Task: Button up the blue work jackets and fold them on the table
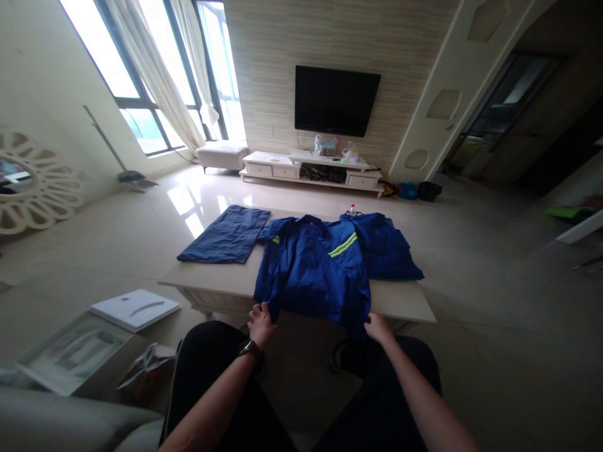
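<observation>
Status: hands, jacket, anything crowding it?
Left hand, right hand gripping jacket by lower edge. Jacket spread, hem past table edge. Alongside: folded cloth left, blue pile right.

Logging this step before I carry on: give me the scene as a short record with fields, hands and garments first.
Left hand: grip on the near left corner of the blue jacket
Right hand: grip on the jacket's near right corner
Jacket state: spread out, collar at the far side, lower edge past the table's near edge
Left of jacket: flat, folded blue garment
Right of jacket: another blue garment, layers hard to tell
Support: pale table
Beyond: dark television on the wall
</observation>
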The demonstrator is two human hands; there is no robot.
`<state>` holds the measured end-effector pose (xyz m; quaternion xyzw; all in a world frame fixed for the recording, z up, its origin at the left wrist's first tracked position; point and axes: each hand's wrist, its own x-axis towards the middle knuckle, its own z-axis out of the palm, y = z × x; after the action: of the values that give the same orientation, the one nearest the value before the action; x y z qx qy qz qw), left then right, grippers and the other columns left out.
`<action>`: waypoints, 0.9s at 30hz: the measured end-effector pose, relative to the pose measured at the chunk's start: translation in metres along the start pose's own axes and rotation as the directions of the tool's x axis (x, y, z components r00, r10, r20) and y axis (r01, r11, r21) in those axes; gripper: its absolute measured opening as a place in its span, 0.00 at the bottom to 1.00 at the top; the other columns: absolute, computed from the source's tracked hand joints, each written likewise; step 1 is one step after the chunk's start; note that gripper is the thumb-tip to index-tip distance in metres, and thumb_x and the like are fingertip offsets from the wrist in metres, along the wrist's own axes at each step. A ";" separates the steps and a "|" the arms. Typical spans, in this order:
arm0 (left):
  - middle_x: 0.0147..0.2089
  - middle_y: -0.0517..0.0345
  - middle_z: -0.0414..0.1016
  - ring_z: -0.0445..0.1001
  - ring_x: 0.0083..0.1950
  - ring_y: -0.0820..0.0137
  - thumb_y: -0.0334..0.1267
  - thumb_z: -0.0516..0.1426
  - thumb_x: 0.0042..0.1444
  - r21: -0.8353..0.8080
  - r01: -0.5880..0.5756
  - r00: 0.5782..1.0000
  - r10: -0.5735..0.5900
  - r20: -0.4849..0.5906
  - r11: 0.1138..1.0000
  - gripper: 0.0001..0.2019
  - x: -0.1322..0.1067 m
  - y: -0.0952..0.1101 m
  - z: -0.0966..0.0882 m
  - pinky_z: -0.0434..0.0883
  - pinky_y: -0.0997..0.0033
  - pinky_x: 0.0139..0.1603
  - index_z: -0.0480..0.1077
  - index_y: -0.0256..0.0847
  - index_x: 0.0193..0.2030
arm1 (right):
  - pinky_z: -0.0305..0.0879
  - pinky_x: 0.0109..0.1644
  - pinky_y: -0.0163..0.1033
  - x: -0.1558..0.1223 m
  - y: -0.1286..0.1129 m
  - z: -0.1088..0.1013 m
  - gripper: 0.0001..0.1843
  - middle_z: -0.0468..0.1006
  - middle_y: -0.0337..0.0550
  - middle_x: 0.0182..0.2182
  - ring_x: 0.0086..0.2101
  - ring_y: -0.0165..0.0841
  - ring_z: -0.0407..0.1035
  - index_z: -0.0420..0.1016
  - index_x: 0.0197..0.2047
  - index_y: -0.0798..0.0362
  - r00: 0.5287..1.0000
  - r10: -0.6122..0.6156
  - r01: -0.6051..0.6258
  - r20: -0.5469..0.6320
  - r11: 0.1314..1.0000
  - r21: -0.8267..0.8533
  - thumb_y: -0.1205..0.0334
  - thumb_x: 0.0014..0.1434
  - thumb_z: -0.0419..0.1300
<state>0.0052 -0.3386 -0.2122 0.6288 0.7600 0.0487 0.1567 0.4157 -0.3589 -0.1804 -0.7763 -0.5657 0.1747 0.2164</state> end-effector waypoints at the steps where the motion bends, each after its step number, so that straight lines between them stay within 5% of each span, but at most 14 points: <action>1: 0.70 0.31 0.57 0.60 0.69 0.42 0.34 0.60 0.53 0.045 -0.052 0.998 0.053 -0.019 0.998 0.37 0.000 -0.001 0.002 0.69 0.46 0.57 0.57 0.38 0.70 | 0.68 0.36 0.43 0.002 -0.002 -0.001 0.11 0.75 0.42 0.22 0.28 0.41 0.73 0.68 0.25 0.47 1.000 0.001 0.000 -0.028 0.999 0.047 0.49 0.49 0.59; 5: 0.77 0.41 0.54 0.48 0.78 0.44 0.20 0.54 0.50 0.198 -0.285 0.952 0.301 -0.054 0.938 0.42 0.006 -0.009 0.007 0.60 0.40 0.69 0.59 0.46 0.74 | 0.70 0.39 0.44 0.008 -0.012 -0.003 0.16 0.77 0.45 0.31 0.35 0.42 0.74 0.66 0.35 0.46 0.981 0.030 0.024 -0.192 0.961 0.275 0.44 0.57 0.48; 9: 0.76 0.41 0.57 0.51 0.78 0.48 0.23 0.53 0.55 0.176 -0.318 0.933 0.341 -0.115 0.931 0.37 0.012 -0.012 0.007 0.58 0.42 0.72 0.63 0.47 0.73 | 0.69 0.29 0.41 0.004 -0.020 0.004 0.22 0.76 0.44 0.34 0.30 0.40 0.74 0.63 0.42 0.47 0.974 0.099 -0.002 -0.202 0.902 0.432 0.37 0.59 0.48; 12: 0.77 0.40 0.57 0.50 0.80 0.50 0.25 0.54 0.56 0.168 -0.371 0.908 0.394 -0.140 0.913 0.35 0.009 -0.010 0.006 0.56 0.44 0.75 0.65 0.43 0.72 | 0.64 0.20 0.38 -0.002 -0.025 0.012 0.27 0.78 0.42 0.35 0.23 0.36 0.71 0.62 0.45 0.47 0.980 0.167 -0.077 -0.109 0.822 0.565 0.34 0.54 0.56; 16: 0.81 0.50 0.50 0.43 0.82 0.58 0.19 0.50 0.52 0.202 -0.568 0.814 0.580 0.000 0.798 0.42 0.003 -0.008 0.011 0.41 0.39 0.79 0.63 0.50 0.74 | 0.66 0.21 0.36 -0.005 -0.028 0.011 0.36 0.81 0.40 0.37 0.26 0.37 0.75 0.62 0.47 0.47 0.973 0.232 -0.161 0.014 0.629 0.760 0.45 0.38 0.72; 22: 0.82 0.58 0.48 0.43 0.82 0.61 0.17 0.44 0.54 0.190 -0.495 0.864 0.503 0.005 0.848 0.48 0.015 -0.008 0.010 0.37 0.34 0.78 0.49 0.59 0.80 | 0.71 0.29 0.38 -0.004 -0.029 0.005 0.35 0.82 0.40 0.34 0.32 0.41 0.77 0.66 0.44 0.48 0.971 0.231 -0.183 0.067 0.527 0.830 0.51 0.34 0.75; 27: 0.80 0.54 0.53 0.43 0.82 0.60 0.18 0.46 0.54 0.151 -0.486 0.862 0.500 -0.080 0.861 0.42 0.019 0.003 -0.002 0.42 0.42 0.79 0.61 0.48 0.75 | 0.75 0.42 0.44 0.000 -0.023 0.008 0.30 0.83 0.43 0.34 0.36 0.41 0.78 0.71 0.38 0.51 0.979 0.203 -0.124 0.022 0.510 0.851 0.49 0.35 0.76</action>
<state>0.0044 -0.3194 -0.2127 0.8071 0.5829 0.0756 0.0547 0.3928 -0.3511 -0.1747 -0.6291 -0.3243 0.4156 0.5713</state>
